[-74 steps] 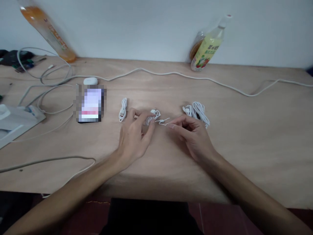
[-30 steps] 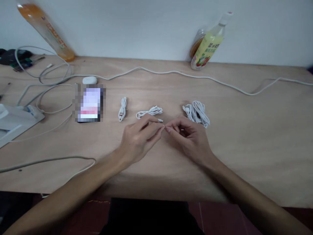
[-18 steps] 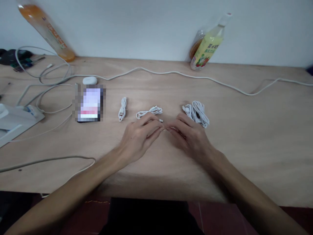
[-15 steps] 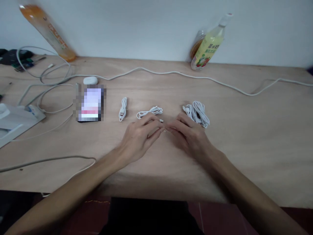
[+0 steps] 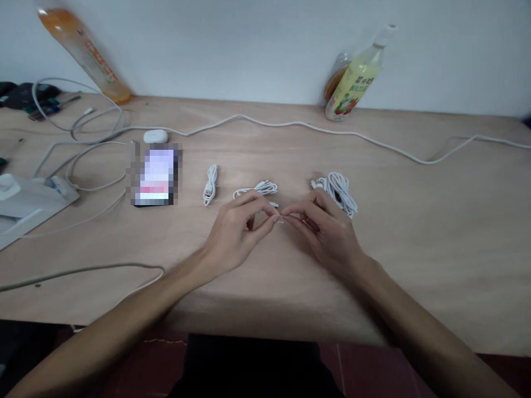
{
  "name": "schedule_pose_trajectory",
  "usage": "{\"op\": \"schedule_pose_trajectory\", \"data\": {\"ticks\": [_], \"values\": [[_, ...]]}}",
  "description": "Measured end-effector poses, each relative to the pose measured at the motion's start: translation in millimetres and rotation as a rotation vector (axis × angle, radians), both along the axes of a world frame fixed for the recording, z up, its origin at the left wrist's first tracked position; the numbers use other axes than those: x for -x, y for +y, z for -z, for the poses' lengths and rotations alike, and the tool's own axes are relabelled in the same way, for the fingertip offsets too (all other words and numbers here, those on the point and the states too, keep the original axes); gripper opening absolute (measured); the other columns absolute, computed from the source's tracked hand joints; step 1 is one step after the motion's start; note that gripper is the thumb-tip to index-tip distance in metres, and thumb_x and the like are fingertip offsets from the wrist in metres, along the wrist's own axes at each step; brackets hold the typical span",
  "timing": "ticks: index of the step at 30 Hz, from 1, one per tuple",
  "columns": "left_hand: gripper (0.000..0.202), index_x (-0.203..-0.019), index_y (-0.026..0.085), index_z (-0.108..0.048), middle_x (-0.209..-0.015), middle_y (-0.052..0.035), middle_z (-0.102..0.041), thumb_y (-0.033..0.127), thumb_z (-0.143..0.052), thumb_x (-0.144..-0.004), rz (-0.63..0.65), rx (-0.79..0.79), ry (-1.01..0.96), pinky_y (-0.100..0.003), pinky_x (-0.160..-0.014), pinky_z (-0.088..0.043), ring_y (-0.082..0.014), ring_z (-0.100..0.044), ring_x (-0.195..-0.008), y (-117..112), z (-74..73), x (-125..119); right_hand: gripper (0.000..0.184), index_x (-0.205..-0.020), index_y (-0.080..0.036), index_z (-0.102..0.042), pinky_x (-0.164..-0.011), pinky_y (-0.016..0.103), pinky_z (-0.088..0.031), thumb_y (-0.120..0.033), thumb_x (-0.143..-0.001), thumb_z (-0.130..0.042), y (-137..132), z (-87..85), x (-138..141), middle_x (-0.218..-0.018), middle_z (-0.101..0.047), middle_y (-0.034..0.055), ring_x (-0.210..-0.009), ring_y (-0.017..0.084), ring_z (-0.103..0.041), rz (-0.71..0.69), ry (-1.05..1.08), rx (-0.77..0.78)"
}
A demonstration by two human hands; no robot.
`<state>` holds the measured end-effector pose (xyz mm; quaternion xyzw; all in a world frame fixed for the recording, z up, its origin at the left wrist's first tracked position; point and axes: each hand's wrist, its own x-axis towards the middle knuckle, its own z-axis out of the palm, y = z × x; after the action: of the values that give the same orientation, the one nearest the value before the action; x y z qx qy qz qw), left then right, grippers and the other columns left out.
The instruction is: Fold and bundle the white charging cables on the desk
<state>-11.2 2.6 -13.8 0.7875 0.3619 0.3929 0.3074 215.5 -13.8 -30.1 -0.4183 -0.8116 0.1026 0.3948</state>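
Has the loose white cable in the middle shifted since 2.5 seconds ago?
Yes. The loose white cable, earlier bunched at the left hand, now lies spread leftward on the wooden table, nearer the small tied white cable.

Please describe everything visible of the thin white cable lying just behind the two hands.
The thin white cable is a slim, plastic-looking cord folded into a few long, loose loops. It lies flat on the wooden table, between a small folded cable and a larger bundle. The left hand, pinching a small white strip with the right hand, is just in front; contact cannot be told.
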Motion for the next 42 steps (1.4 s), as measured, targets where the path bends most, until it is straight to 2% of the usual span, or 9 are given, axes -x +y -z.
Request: {"op": "schedule_pose_trajectory", "data": {"ticks": [10,20,29,37,42], "values": [[0.009,-0.096,0.017,-0.083,-0.081,0.0027,-0.061,0.021,-0.077,-0.1,-0.031,0.178,-0.076,-0.026,-0.061,-0.04,-0.009,-0.045,-0.06,3,-4.1,-2,0.01,-0.109,-0.022,-0.075,-0.062,0.029,-0.048,-0.016,-0.108,-0.067,-3,-2.7,3,-0.089,-0.058,0.0014,-0.071,0.015,-0.055,0.034,-0.043,-0.076],[0.012,-0.091,0.017,-0.084,-0.074,0.0036,-0.054,0.026,-0.078,-0.097,-0.053,0.31,-0.145,-0.026,-0.058,-0.034,-0.0091,-0.043,-0.059,3,-4.3,-4,0.011,-0.106,-0.021,-0.072,-0.059,0.028,-0.047,-0.012,-0.106,-0.066,-7,3.5,13,-0.087,-0.058,0.001,-0.07,0.015,-0.057,0.106,-0.05,-0.186],[0.017,-0.09,0.018,-0.082,-0.074,0.0016,-0.059,0.033,-0.077,-0.097,-0.034,0.454,-0.181,-0.026,-0.049,-0.03,-0.0087,-0.045,-0.054,3,-6.3,-4,0.009,-0.11,-0.023,-0.078,-0.062,0.031,-0.048,-0.017,-0.106,-0.072,-4,0.7,6,-0.088,-0.058,0.0003,-0.07,0.015,-0.054,0.044,0.049,-0.061],[0.016,-0.089,0.019,-0.083,-0.073,0.0009,-0.061,0.031,-0.077,-0.098,0.005,0.37,-0.131,-0.025,-0.051,-0.031,-0.0104,-0.045,-0.059,4,-9.3,-2,0.013,-0.109,-0.026,-0.076,-0.066,0.034,-0.048,-0.016,-0.108,-0.067,-5,-2.2,5,-0.093,-0.059,0.0028,-0.077,0.018,-0.055,0.024,0.002,-0.038],[0.017,-0.089,0.019,-0.081,-0.076,0.0009,-0.062,0.031,-0.075,-0.099,0.038,0.454,-0.141,-0.025,-0.048,-0.033,-0.009,-0.047,-0.055,4,-10.3,-2,0.016,-0.108,-0.026,-0.076,-0.068,0.034,-0.046,-0.013,-0.107,-0.066,-2,-2.1,2,-0.093,-0.055,0.0021,-0.082,0.019,-0.055,-0.023,0.042,-0.035]]}}
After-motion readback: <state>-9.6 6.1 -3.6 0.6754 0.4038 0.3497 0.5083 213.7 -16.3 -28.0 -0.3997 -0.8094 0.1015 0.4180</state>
